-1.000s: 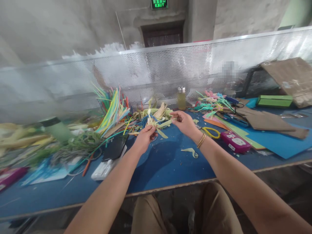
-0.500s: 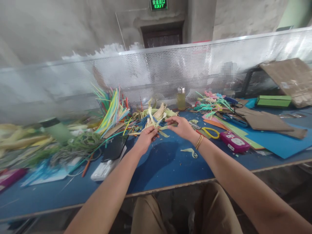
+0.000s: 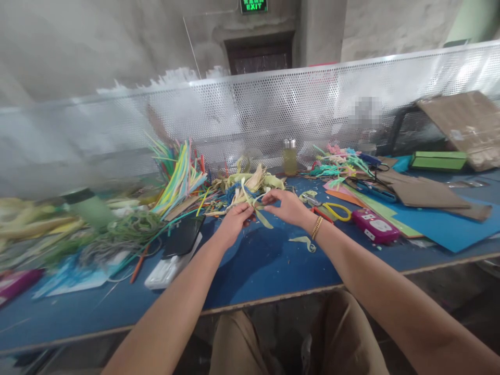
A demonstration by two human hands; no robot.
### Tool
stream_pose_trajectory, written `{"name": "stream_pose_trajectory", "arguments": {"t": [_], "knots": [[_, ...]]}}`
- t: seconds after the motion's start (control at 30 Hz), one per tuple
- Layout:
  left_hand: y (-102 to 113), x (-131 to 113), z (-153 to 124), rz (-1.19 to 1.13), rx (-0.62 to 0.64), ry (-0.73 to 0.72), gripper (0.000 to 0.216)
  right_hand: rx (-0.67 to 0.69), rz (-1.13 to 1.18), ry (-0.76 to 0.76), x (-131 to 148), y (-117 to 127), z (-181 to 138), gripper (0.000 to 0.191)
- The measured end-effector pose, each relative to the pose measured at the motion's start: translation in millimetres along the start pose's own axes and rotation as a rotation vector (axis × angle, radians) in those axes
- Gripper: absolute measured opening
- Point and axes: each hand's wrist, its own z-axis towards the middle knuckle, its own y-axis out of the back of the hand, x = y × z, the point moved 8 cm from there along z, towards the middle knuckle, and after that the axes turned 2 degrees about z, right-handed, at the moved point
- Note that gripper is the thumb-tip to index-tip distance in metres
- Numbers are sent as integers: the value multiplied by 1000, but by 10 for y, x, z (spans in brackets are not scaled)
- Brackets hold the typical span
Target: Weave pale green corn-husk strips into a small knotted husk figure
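Both hands meet mid-bench, toward the far edge, just in front of the pile of husk strips (image 3: 250, 183). Left hand (image 3: 233, 221) is pinched on a pale green strip (image 3: 261, 213); the strip's loose end hangs down between the hands over the blue bench (image 3: 258, 260). Right hand (image 3: 288, 205) has thumb and fingertips closed on the same strip's upper part, bracelet on that wrist. Bundle of coloured straws (image 3: 177, 174) sits left of the pile. Yellow-handled scissors (image 3: 336, 211) and a pink case (image 3: 375, 226) lie right of the right hand. A black phone (image 3: 183, 235) lies near the left forearm.
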Motion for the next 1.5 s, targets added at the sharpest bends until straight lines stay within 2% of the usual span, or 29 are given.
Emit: {"name": "stream_pose_trajectory", "arguments": {"t": [0.2,0.5,0.7,0.97,1.1,1.2,1.33,1.5], "knots": [[2,13,-2,-22,2,23,29,66,31,-35,-30,-121,-27,21],[-14,-19,-17,5,1,-8,24,-12,61,12,-10,-137,-29,21],[38,-44,14,115,-73,-81,25,11,192,-115,-108,-255,-40,31],[17,-160,-30,44,-177,-132,25,-102,115,-52,-46,-204,-52,4],[31,-132,-52,80,-209,-105,25,-131,66,-49,-18,-175,-63,10],[8,-108,-51,30,-183,-91,24,-172,43,-26,-1,-140,-62,14],[-21,-123,-62,12,-171,-93,25,-228,58,-87,-63,-111,-66,14],[18,-154,-64,102,-202,-109,21,-121,165,-165,-103,-212,-51,15]]}}
